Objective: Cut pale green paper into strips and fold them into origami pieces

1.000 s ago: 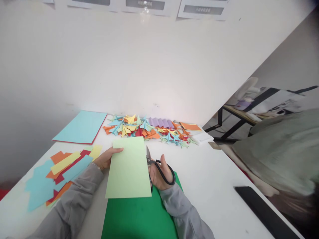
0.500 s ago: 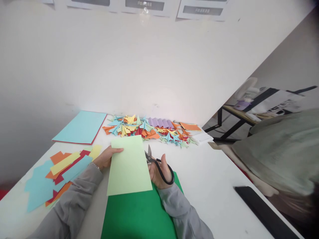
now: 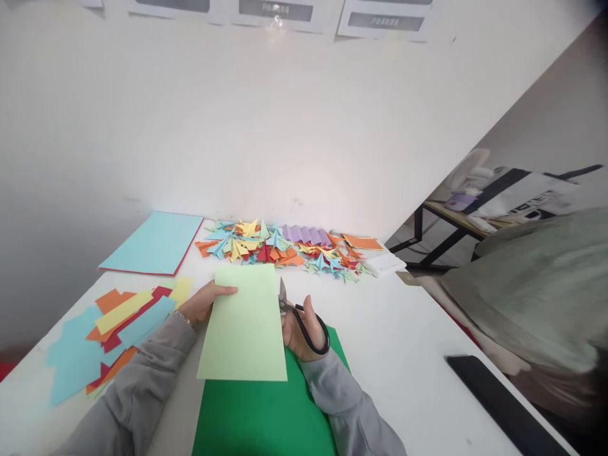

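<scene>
My left hand (image 3: 205,301) pinches the left edge of a light green sheet of paper (image 3: 244,329), thumb on top and fingers behind it. The sheet is held up above a green mat (image 3: 266,418). At its right edge my right hand (image 3: 304,332) grips scissors (image 3: 311,329) with black handles. One scissor blade shows beside the paper's edge; the other is mostly hidden behind the sheet. My right fingers are partly covered by the paper.
Paper offcuts (image 3: 123,323) in several colours lie on the left. Behind them rests a light blue sheet (image 3: 154,240) with red beneath. Small folded paper pieces (image 3: 266,244) line the wall, beside a purple pleated paper (image 3: 306,235). A black bar-shaped object (image 3: 498,399) and a person (image 3: 532,291) are at right.
The light green sheet has tilted slightly and its lower edge has shifted down and left. The scissors have moved a little, with less of the blades showing past the paper.
</scene>
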### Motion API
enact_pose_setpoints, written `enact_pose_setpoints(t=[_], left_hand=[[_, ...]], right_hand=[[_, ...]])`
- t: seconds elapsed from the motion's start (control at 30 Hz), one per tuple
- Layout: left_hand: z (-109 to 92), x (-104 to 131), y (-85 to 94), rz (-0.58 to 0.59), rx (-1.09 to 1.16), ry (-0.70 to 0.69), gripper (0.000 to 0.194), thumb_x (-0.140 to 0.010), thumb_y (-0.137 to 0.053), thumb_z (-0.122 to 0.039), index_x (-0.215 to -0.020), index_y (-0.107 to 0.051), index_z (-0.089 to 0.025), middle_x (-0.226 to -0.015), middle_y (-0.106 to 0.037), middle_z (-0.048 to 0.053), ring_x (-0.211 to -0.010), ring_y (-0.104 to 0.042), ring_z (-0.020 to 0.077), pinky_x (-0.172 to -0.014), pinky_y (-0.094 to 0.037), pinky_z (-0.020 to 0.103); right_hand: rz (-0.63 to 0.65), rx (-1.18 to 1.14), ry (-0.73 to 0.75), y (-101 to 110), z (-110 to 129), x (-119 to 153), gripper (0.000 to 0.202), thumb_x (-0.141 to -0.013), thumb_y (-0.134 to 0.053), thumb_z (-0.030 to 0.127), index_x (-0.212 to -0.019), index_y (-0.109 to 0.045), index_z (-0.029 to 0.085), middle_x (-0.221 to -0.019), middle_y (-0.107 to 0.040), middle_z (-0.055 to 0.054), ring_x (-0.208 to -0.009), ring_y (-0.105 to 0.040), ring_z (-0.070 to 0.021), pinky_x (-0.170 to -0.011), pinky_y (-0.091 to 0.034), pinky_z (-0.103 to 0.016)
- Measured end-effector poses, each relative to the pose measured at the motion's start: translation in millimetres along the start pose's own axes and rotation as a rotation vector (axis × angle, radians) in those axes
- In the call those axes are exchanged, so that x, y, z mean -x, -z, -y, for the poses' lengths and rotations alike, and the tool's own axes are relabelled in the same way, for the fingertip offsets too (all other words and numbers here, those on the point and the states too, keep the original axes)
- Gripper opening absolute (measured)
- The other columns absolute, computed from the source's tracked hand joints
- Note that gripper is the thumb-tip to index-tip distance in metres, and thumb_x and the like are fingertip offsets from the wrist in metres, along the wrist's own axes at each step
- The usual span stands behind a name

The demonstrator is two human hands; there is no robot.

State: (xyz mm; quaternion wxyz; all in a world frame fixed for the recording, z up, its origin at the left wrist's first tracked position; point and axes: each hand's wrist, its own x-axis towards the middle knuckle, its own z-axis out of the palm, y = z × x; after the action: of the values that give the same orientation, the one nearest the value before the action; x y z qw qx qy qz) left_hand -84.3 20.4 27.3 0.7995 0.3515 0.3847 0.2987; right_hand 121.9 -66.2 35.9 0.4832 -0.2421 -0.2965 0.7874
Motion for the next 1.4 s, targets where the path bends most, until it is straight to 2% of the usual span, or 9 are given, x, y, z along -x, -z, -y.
enact_pose_setpoints(t=[0.27, 0.6, 0.9, 1.2, 1.4], left_hand=[[-0.1, 0.0, 0.2, -0.032, 0.016, -0.023, 0.039, -0.066, -0.066, -0.014, -0.103, -0.057, -0.010, -0.088, -0.068, 0.013, -0.078, -0.065, 0.0273, -0.070, -0.053, 0.039], [3.9, -0.3, -3.4, 0.042, 0.018, 0.022, 0.043, -0.063, -0.068, -0.013, -0.104, -0.057, -0.010, -0.088, -0.068, 0.014, -0.080, -0.065, 0.0281, -0.071, -0.053, 0.039], [3.6, -1.6, 0.0, 0.017, 0.009, 0.009, 0.039, -0.065, -0.066, -0.015, -0.103, -0.057, -0.009, -0.093, -0.067, 0.015, -0.079, -0.065, 0.0279, -0.070, -0.053, 0.039], [5.9, 3.4, -6.4, 0.080, -0.003, 0.021, 0.042, -0.066, -0.068, -0.016, -0.105, -0.056, -0.011, -0.097, -0.066, 0.014, -0.083, -0.064, 0.0277, -0.072, -0.052, 0.039], [2.7, 5.2, -2.7, 0.053, 0.059, 0.000, 0.032, -0.070, -0.065, -0.023, -0.098, -0.060, -0.010, -0.087, -0.068, 0.013, -0.081, -0.065, 0.0258, -0.072, -0.052, 0.035]], right_hand=[[-0.064, -0.012, 0.085, 9.5, -2.4, -2.1, 0.075, -0.072, -0.033, 0.071, -0.123, -0.041, 0.016, -0.080, -0.066, -0.010, -0.066, -0.063, -0.0198, -0.058, -0.049, -0.033], [-0.016, -0.041, 0.042, 2.0, 1.6, 0.3, 0.071, -0.074, -0.035, 0.068, -0.125, -0.038, 0.018, -0.094, -0.065, -0.012, -0.074, -0.064, -0.0212, -0.065, -0.050, -0.037], [-0.080, -0.022, 0.116, 7.7, -1.2, -3.9, 0.074, -0.071, -0.038, 0.070, -0.123, -0.040, 0.016, -0.084, -0.067, -0.011, -0.070, -0.064, -0.0218, -0.060, -0.050, -0.034], [-0.049, -0.032, 0.051, 2.2, 3.3, 0.8, 0.066, -0.077, -0.032, 0.064, -0.122, -0.042, 0.017, -0.095, -0.065, -0.013, -0.079, -0.063, -0.0230, -0.073, -0.048, -0.041], [0.007, -0.059, 0.016, 7.6, 3.1, 1.4, 0.068, -0.078, -0.028, 0.065, -0.122, -0.041, 0.015, -0.101, -0.063, -0.015, -0.084, -0.062, -0.0236, -0.076, -0.047, -0.042]])
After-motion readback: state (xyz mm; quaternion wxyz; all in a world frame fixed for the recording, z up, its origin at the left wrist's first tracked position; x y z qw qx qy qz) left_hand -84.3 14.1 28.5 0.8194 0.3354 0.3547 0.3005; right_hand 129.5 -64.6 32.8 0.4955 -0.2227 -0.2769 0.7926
